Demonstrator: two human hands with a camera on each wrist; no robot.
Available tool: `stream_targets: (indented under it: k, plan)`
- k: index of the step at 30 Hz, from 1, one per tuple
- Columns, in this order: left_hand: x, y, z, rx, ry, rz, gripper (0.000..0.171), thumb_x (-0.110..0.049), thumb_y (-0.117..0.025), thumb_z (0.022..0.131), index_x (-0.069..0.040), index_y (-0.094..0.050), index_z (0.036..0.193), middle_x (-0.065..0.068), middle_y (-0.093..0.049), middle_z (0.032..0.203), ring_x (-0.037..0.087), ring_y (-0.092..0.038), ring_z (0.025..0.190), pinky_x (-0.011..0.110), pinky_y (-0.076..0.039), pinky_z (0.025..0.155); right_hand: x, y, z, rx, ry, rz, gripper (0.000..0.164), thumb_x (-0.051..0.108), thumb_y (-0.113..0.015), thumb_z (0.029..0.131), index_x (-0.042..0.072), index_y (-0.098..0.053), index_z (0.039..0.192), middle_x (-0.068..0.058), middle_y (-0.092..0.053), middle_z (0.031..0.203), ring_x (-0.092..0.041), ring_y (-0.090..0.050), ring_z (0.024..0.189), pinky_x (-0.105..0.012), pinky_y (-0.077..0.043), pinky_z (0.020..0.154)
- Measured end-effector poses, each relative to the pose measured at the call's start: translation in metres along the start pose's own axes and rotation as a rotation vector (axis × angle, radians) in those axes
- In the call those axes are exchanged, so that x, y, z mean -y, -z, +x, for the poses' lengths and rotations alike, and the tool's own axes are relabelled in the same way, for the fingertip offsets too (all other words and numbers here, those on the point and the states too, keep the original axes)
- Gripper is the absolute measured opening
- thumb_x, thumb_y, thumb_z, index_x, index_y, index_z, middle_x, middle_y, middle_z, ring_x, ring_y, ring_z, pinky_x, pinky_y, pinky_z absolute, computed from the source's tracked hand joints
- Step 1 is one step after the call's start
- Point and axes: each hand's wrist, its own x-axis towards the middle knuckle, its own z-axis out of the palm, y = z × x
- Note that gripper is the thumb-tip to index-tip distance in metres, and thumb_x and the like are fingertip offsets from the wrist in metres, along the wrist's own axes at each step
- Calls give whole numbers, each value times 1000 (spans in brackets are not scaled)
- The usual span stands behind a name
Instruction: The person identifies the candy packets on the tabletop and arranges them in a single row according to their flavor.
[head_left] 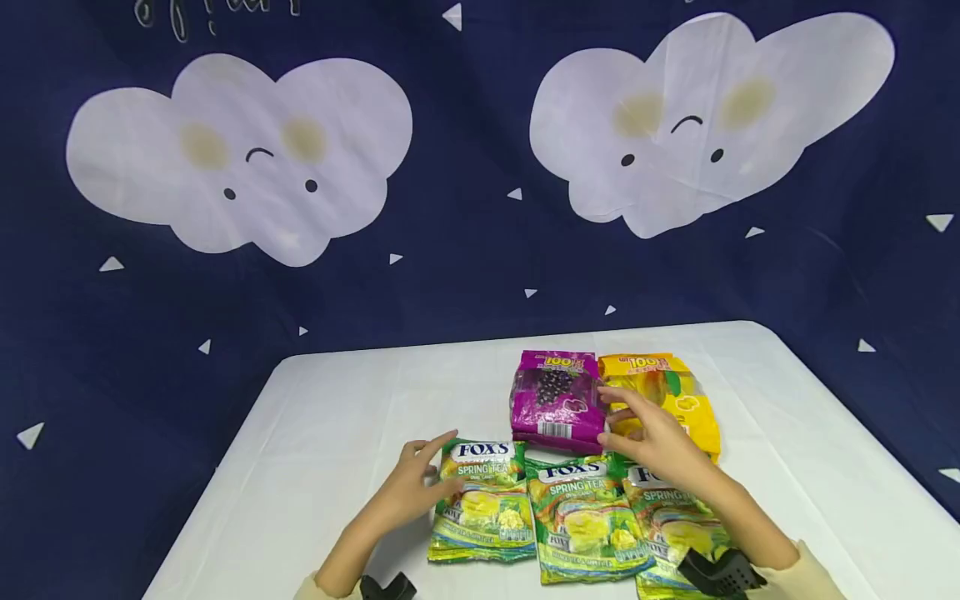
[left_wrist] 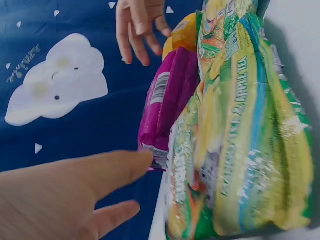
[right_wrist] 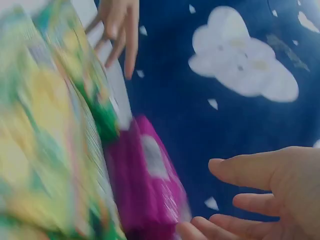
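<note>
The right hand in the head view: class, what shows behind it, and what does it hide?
Behind the right hand is the yellow mango bag, its lower left partly covered. The hand hides the top right of the rightmost Fox's Spring Tea packet.

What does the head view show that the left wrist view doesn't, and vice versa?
Only the head view: cream sleeves, black wrist devices and the grape picture on the purple bag.
Only the left wrist view: readable "APPLE TEA" lettering on a green bag.
Both: left hand, right hand, yellow bag, green bags, and the purple bag with its barcode.
</note>
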Motion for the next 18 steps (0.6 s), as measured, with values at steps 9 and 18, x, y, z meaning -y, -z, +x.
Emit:
stream_targets:
  k: [9,18]
  plan:
    - [7,4,-2,77,-7,-125,65,-28,-74,86,-13,-48,142,31,-42,128,42,-58,105,53,-53,79,19,-46,-5,334,-72,463,69,9,-71,88,2,-34,146,-27,-39,142,-38,-55,112,-33,-55,79]
    - [13,4,-9,110,2,-121,70,-23,-80,79,-15,-50,142,23,-45,129,42,-56,109,67,-37,93,31,-80,-1,436,-182,457,88,12,-79,80,9,-27,150,-22,-41,138,-34,-54,115,-38,-55,78]
